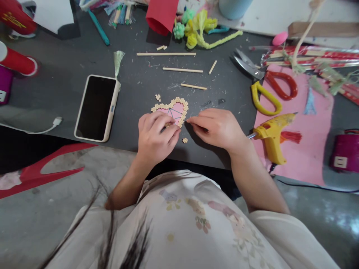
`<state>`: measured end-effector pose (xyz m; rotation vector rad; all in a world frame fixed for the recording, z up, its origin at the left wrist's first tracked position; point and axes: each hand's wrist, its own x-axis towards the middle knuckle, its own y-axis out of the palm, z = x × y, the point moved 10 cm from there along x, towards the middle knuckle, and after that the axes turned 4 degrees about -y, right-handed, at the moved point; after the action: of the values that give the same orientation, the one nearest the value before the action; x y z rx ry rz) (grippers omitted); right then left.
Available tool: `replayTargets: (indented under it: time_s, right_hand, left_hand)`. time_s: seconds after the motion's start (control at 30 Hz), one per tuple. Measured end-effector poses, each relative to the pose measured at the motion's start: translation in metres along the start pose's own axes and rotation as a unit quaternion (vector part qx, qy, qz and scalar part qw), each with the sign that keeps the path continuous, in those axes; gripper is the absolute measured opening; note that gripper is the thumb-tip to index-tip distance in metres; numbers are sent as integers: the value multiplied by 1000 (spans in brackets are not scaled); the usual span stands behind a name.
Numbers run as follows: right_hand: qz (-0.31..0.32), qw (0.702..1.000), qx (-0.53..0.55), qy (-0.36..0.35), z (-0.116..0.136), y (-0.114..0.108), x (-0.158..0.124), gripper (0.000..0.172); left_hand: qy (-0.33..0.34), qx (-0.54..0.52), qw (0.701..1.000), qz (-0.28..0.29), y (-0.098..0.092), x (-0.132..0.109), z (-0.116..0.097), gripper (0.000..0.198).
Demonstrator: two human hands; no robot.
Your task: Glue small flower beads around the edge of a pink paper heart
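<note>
floral cloth of my top (190,220) fills the bottom of the view, with my two bare forearms reaching up from it to a dark table (61,74). my left hand (157,136) is curled on the lower left edge of a small pink heart (173,110), fingertips pinched together there on something too small to make out. my right hand (217,127) lies just right of the heart, fingers drawn together and pointing left at its edge; i cannot tell if they hold anything. the heart lies flat, rimmed with pale beads, lobes away from me, its tip under my left hand. one loose bead (184,140) sits between my hands. a phone (97,107) lies face up to the left, long axis running away from me. to the right, a yellow glue gun (273,134) rests on pink paper (311,149), nozzle pointing left, with scissors (266,84) beyond. thin sticks (182,70) lie scattered behind the heart. grey floor shows below the table edge.
</note>
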<state>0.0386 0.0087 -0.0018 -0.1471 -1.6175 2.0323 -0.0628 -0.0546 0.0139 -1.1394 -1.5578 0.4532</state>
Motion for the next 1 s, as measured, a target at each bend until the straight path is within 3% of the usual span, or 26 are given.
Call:
replayTargets:
  time_s: [0.23,0.43,0.63,0.77,0.9,1.0]
  right_hand:
    - [22,999,-19,15,-3,7,1,32]
    - [34,998,-50,10,1,7,1,33]
    - [46,996,-82,13,5,8,1,32]
    - [28,997,-41,50,1,-2,3,30]
    - [74,990,-53,103,-5,-9,10,26]
    - [112,987,-66,98,-7,-8,19,24]
  left_hand:
    - [-37,7,998,58,10,-1,5,9]
    - [-28,8,996,87,16,-2,4,17]
    - [-23,22,997,73,15,-1,2,14]
    - [-64,51,996,47,12,1,4,13]
    - [-115,69,990,51,16,3,7,16]
    - [-132,74,987,55,19,5,5,19]
